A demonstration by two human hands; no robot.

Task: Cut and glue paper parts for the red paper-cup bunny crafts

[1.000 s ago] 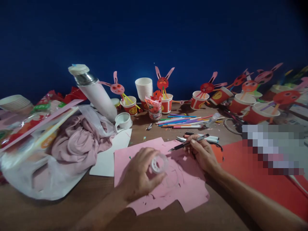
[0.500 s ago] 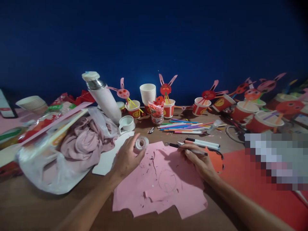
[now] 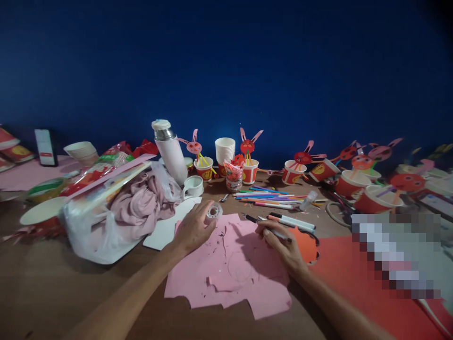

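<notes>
A roll of clear tape (image 3: 213,211) is in my left hand (image 3: 195,227), gripped between thumb and fingers over the upper left of the cut pink paper (image 3: 244,264). My right hand (image 3: 279,240) is closed around a slim dark pen (image 3: 282,235) at the paper's upper right; its tip is hard to make out. Pencil circles, dark scraps and a loose pink strip (image 3: 230,284) show on the paper. Just beyond my right fingers lie capped markers (image 3: 292,222) and a black pen (image 3: 250,218). Beside that hand is an orange paper cutout (image 3: 303,246) with dark edge pieces.
Paper cups with rabbit faces (image 3: 249,171) line the blue wall. Coloured sticks (image 3: 269,196) lie in front. At left are a thermos (image 3: 171,158), a mug (image 3: 193,186) and a plastic bag with cloth (image 3: 102,241). Red paper (image 3: 339,274) covers the right side.
The view has turned slightly left and up, bringing the whole phone and more cups into sight at the left. Both hands keep their hold, with little movement over the paper.
</notes>
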